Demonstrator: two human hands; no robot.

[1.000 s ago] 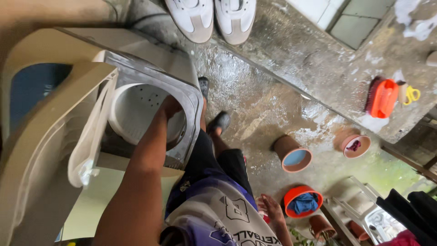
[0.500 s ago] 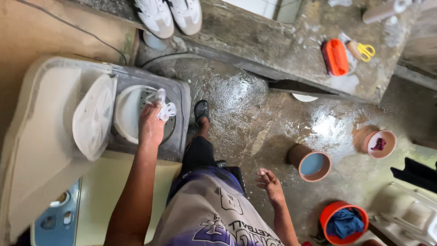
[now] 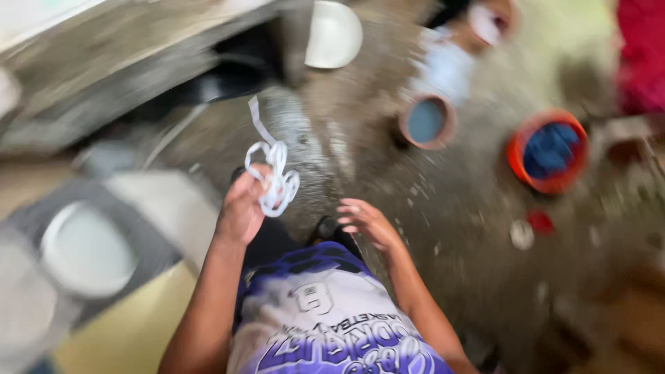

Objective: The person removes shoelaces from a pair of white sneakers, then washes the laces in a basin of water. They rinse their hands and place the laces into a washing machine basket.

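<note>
Above the wet floor (image 3: pixel 443 228): left hand (image 3: pixel 242 208), fingers closed on a tangled white strap (image 3: pixel 276 173), its loose end trailing upward.
Right hand (image 3: pixel 367 223): fingers spread, holding nothing.
Nearby: orange bucket (image 3: pixel 548 151) with blue cloth, probably; the view is blurred.
</note>
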